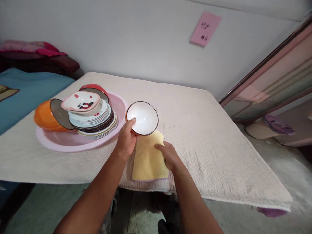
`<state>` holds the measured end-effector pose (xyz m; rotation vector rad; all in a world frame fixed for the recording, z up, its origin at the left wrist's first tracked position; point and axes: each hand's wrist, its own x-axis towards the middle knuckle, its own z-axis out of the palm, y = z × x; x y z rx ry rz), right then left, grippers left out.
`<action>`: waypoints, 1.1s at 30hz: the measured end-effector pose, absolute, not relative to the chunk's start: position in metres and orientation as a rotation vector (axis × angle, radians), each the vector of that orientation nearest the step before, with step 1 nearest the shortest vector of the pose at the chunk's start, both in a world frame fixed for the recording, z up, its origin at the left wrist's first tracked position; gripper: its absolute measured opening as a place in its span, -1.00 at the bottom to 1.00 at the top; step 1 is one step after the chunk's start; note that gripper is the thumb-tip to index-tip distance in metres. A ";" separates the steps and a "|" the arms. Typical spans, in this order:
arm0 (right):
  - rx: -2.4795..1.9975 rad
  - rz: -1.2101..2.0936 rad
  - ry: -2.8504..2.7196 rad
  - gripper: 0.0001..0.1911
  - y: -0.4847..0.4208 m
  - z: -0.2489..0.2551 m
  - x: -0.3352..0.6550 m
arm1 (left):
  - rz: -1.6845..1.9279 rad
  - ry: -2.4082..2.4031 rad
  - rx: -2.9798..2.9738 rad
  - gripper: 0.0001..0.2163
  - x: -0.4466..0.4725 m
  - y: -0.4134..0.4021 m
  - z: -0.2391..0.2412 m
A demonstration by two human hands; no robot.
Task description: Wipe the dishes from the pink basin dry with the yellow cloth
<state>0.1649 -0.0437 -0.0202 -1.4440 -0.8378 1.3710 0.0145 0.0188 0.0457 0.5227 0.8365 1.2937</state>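
Above the pale surface (pixel 214 139), left hand (pixel 127 139) grips a bowl (pixel 145 116), mouth up, underside hidden; right hand (pixel 168 156) pinches yellow cloth (pixel 148 160).

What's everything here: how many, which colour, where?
held bowl: 1, white inside, centre
cloth: 1, yellow, below held bowl
basin: 1, pink, left of held bowl
plates: many, mostly white, stacked in basin
patterned dish: 1+, white and pink, atop plates
tipped bowl: 1+, orange outside, basin's left
rear bowl: 1+, red outside, basin's back
table cover: 1, cream, centre
wall: 1, pale grey, rear
note: 1, pink, on wall
bin: 1, pale, right side
sheet: 1, blue, far left
bundle: 1+, pink, upper left
left hand: 1, bare, on held bowl
right hand: 1, bare, on cloth
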 end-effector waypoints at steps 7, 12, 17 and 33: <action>-1.244 0.928 -0.508 -0.77 -0.043 0.010 0.200 | 1.262 0.909 0.669 -0.60 0.012 0.017 0.039; -1.321 0.436 -0.849 -0.71 -0.050 0.014 0.198 | 1.166 1.012 0.872 -0.60 0.014 0.011 0.038; -1.244 0.621 -1.359 -0.58 -0.053 0.023 0.167 | 1.105 1.053 1.078 -0.60 0.022 0.005 0.031; -1.153 0.703 -1.899 -0.50 -0.051 0.025 0.149 | 0.965 1.098 1.196 -0.64 0.016 0.006 0.030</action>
